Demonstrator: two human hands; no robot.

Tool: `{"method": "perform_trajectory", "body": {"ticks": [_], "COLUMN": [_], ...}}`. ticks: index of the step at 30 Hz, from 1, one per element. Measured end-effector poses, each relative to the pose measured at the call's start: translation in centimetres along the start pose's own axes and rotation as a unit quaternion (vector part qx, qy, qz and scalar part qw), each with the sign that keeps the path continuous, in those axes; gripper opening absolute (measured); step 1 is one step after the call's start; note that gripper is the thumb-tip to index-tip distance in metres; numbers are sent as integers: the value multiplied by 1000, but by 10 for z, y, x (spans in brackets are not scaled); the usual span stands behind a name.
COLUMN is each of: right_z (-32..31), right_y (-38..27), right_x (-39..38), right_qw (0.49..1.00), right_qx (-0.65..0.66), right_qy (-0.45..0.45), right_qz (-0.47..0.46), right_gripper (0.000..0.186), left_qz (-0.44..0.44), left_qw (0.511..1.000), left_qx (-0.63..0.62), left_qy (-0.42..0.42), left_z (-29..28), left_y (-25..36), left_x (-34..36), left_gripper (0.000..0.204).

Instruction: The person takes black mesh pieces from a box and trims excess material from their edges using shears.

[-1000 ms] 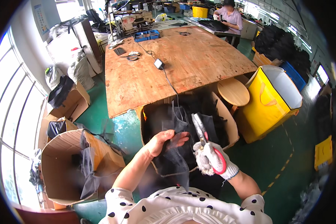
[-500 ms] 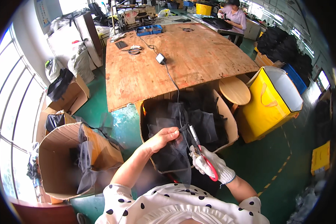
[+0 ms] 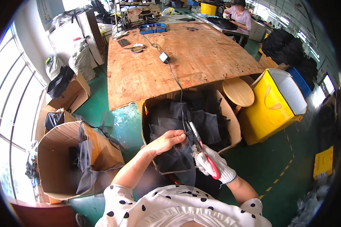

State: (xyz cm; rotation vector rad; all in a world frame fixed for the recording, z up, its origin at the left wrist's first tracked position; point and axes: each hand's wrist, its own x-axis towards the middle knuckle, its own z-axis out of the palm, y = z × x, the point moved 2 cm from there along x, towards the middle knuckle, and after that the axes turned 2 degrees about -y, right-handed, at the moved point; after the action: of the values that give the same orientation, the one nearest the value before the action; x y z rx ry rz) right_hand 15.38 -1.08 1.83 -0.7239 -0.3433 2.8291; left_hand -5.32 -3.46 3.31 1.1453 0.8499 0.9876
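My bare left hand (image 3: 166, 143) pinches the top edge of a piece of black mesh fabric (image 3: 187, 154) between thumb and fingers. The mesh hangs down over a cardboard box (image 3: 235, 130) heaped with dark mesh pieces (image 3: 205, 125). In a white knit glove, my right hand (image 3: 213, 163) is closed on scissors with red handles (image 3: 215, 171). Their blades point away from me, just right of the left fingertips and close beside the mesh edge. Whether the blades touch the fabric I cannot tell.
A wooden table (image 3: 208, 56) stands beyond the box, bearing a white adapter (image 3: 164, 57) with a cord and a blue tray (image 3: 152, 28). Left is another cardboard box (image 3: 51, 162) with mesh over its side; right, a round stool (image 3: 238, 92) and yellow bag (image 3: 267, 109). A person (image 3: 239, 19) works far back.
The scissor tips have moved slightly up and left, toward the mesh edge. My left hand has shifted a little right and nearer to me, still pinching the mesh.
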Motion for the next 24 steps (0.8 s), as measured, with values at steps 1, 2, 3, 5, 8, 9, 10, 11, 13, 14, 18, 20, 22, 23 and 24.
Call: {"method": "perform_trajectory", "body": {"ticks": [1, 2, 3, 5, 8, 9, 10, 11, 13, 14, 18, 20, 22, 23, 24], "right_z": [-1, -2, -2, -2, -1, -1, -1, -2, -1, 0, 7, 13, 9, 3, -1], "right_y": [1, 2, 2, 1, 2, 2, 1, 0, -1, -1, -1, -2, -3, -2, -1], "right_x": [1, 3, 3, 3, 1, 0, 0, 0, 0, 1, -1, -4, -3, 1, 3], "right_qw": [991, 996, 997, 999, 995, 991, 991, 994, 996, 999, 1000, 993, 980, 994, 1000], "right_qx": [129, 92, 73, 12, -65, -101, -102, -75, -48, 5, -5, -104, -183, -94, -5], "right_qy": [-20, -18, -17, -33, -51, -51, -52, -61, -68, -31, 15, 29, 40, 19, -2], "right_qz": [33, 10, -2, -29, -57, -70, -70, -53, -37, -22, -26, -51, -69, -48, -27], "right_gripper": [19, 19, 20, 21, 21, 21, 21, 21, 20, 19, 19, 18, 18, 18, 19], "left_qz": [2, 2, 6, 10, -12, -11, -10, -9, -14, -13, -12, -11, -6, -5, -8], "left_qw": [1000, 1000, 1000, 1000, 1000, 999, 996, 996, 995, 995, 996, 996, 996, 996, 996], "left_qx": [-2, -2, -7, -11, 18, 51, 84, 84, 102, 102, 92, 92, 88, 88, 91], "left_qy": [-3, -2, -6, -10, 11, 15, 18, 17, 14, 14, 12, 10, 5, 4, 10], "left_z": [0, -1, -2, -2, -1, -1, -2, -2, -1, -1, -1, -1, 0, 0, 0], "left_y": [-1, -2, -3, -2, 1, 0, 1, 1, 2, 2, 3, 4, 5, 6, 6], "left_x": [1, 1, 1, 1, 1, 2, 2, 3, 5, 4, 2, 2, 1, 1, 1], "left_gripper": [30, 30, 30, 29, 28, 28, 28, 28, 28, 28, 29, 29, 29, 29, 29]}}
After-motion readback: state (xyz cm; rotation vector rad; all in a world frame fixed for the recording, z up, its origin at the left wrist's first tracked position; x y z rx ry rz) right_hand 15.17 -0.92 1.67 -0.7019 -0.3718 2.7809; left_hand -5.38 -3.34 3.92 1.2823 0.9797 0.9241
